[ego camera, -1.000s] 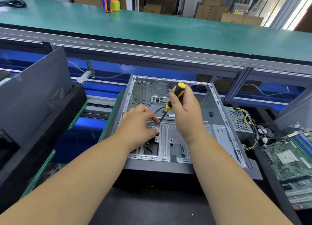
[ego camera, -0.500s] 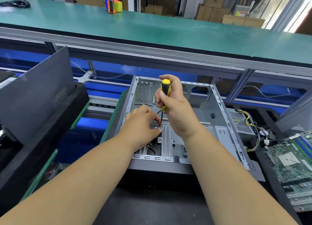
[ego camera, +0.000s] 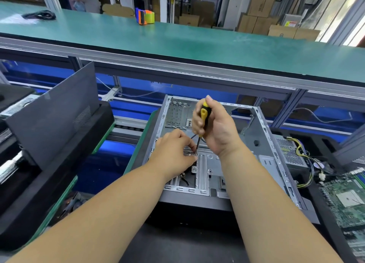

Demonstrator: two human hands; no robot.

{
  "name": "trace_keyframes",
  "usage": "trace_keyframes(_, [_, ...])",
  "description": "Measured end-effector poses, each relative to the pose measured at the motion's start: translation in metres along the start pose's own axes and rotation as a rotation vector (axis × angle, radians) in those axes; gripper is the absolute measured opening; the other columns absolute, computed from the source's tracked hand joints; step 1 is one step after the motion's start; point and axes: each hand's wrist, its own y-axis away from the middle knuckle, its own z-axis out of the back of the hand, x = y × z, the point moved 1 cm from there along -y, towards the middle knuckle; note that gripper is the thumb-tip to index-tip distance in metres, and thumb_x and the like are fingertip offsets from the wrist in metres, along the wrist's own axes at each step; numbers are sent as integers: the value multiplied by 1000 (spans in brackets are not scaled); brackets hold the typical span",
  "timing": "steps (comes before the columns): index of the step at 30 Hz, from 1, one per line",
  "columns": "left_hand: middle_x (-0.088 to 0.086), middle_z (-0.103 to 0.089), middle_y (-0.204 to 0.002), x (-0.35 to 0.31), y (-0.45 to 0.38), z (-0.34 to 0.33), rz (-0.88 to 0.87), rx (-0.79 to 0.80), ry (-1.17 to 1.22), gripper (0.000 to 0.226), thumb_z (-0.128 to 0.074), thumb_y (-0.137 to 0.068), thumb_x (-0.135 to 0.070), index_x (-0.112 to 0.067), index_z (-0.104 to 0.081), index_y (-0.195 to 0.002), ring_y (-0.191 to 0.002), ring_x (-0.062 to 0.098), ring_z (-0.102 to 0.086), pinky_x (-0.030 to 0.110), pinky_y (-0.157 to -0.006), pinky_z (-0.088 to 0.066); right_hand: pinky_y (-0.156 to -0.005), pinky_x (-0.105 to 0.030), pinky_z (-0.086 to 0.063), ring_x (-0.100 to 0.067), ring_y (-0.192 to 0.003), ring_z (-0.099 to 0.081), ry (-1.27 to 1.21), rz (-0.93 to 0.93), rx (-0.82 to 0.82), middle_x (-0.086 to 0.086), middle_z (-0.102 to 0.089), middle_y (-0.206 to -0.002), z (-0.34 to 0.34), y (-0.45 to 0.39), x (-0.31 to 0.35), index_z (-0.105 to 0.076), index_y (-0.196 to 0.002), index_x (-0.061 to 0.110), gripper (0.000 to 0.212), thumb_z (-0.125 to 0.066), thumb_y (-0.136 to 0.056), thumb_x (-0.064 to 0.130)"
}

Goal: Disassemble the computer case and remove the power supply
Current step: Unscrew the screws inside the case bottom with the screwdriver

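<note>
Computer case [ego camera: 262, 144], opened and largely stripped, lying flat at the centre of the frame during screw removal.

The side panel [ego camera: 53, 112] stands off at the left; the power supply [ego camera: 290, 154] with its yellow wires sits outside the case at the right, beside a circuit board [ego camera: 347, 199], so the main removal appears done and only small fittings seem left. The right hand [ego camera: 215, 128] is wrapped around the handle of a yellow-and-black screwdriver [ego camera: 203, 118], held nearly upright with its tip on the case floor. The left hand [ego camera: 173, 152], fingers curled, pinches at the tip, apparently steadying a screw too small to make out.
</note>
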Motion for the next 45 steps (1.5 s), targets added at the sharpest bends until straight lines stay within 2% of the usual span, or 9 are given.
trace_keyframes(4, [-16, -50, -103, -5, -6, 1, 57, -11, -4, 15, -73, -74, -47, -36, -66, -81, -108, 12, -43, 30, -90, -29, -68, -32, -52, -20, -62, -51, 27, 28, -43, -2, -54, -65, 3, 0, 5, -61, -77, 12, 27, -52, -94, 31])
trace_keyframes(9, [-13, -54, -96, -10, -11, -1, 50, -22, -10, 15, -75, -74, -48, -36, -66, -72, -102, 11, -45, 34, -85, -31, -53, -23, -35, -12, -52, -38, 137, 86, -105, 4, -44, -56, -2, -2, 3, -56, -67, 20, 32, -40, -93, 29])
trace_keyframes(18, [-14, -55, -94, -7, -11, 2, 53, -4, 89, 18, -82, -69, -44, -40, -65, -65, -101, 9, -47, 38, -92, -34, -43, -21, -26, -13, -46, -25, 97, 141, -197, 3, -31, -50, -7, -8, -3, -44, -59, 16, 27, -37, -84, 16])
trace_keyframes(25, [-14, -55, -93, -7, -12, 2, 55, 2, 108, 28, -84, -68, -43, -45, -58, -58, -99, 8, -46, 35, -90, -33, -42, -20, -21, -14, -44, -19, 73, 137, -132, 2, -26, -47, -3, -8, 0, -37, -59, 11, 22, -36, -80, 16])
trace_keyframes(31, [-14, -55, -92, -5, -12, 1, 59, -3, 133, 19, -85, -66, -43, -39, -66, -64, -99, 7, -45, 33, -90, -34, -43, -22, -13, -11, -44, -13, -6, -19, 98, 4, -23, -42, 3, -12, 8, -38, -49, 16, 32, -36, -80, 21])
trace_keyframes(34, [-15, -55, -92, -5, -13, 1, 60, -7, 133, 18, -85, -66, -43, -38, -67, -65, -99, 7, -44, 34, -90, -34, -43, -23, -13, -12, -43, -13, -25, -58, 127, 3, -25, -41, 4, -15, 10, -40, -51, 14, 31, -37, -81, 22])
trace_keyframes(37, [-15, -54, -92, -4, -12, 1, 63, -8, 127, 19, -85, -66, -42, -35, -67, -65, -100, 8, -46, 37, -92, -37, -43, -23, -27, -14, -44, -30, 89, -51, 25, -3, -44, -52, -2, -12, 8, -53, -69, 11, 25, -44, -86, 27])
trace_keyframes(41, [-15, -54, -93, -5, -12, 3, 50, 4, 100, 29, -83, -69, -42, -38, -57, -58, -99, 10, -48, 39, -93, -38, -66, -26, -52, -12, -67, -60, 297, 28, -209, 3, -64, -74, -8, 1, 2, -63, -83, 19, 28, -53, -98, 40])
trace_keyframes(45, [-13, -58, -97, -6, -11, 4, 35, 6, 100, 30, -80, -73, -38, -40, -54, -57, -102, 12, -51, 42, -95, -38, -51, -19, -42, -9, -53, -47, 239, 62, -356, 3, -54, -61, -21, 5, 1, -60, -73, 19, 41, -38, -104, 36])
